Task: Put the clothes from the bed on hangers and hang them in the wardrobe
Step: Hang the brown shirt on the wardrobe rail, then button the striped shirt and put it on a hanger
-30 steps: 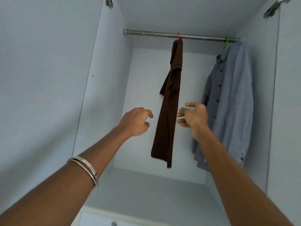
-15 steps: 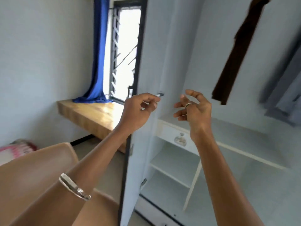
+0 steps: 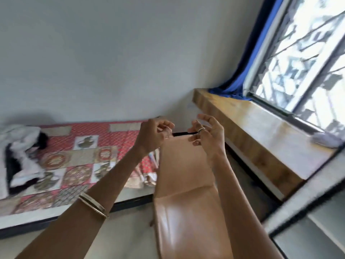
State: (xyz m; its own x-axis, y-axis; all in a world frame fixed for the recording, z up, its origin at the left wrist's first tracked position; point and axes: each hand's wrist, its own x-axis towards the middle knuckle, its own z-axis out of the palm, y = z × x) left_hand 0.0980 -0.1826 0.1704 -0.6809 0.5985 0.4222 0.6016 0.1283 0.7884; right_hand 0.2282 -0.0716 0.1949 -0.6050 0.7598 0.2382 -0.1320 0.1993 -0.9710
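Observation:
A heap of white and black clothes (image 3: 20, 156) lies at the left end of the bed (image 3: 74, 165), which has a red patterned cover. Some light objects, perhaps hangers (image 3: 149, 165), lie at the bed's right end, blurred. My left hand (image 3: 155, 135) is raised in mid-air with loosely curled fingers and holds nothing. My right hand (image 3: 207, 135) hangs beside it, fingers spread and relaxed, a ring on one finger, also empty. Only the edge of the wardrobe door (image 3: 306, 202) shows at the lower right; the hung clothes are out of view.
A tan leather chair (image 3: 186, 202) stands right below my hands, between me and the bed. A wooden ledge (image 3: 252, 128) runs under the barred window (image 3: 308, 62) at the right, with a blue curtain (image 3: 248, 58) in the corner.
My view has swung left from the wardrobe interior, past its door, to the bed and chair. Both empty hands stayed raised in front of me.

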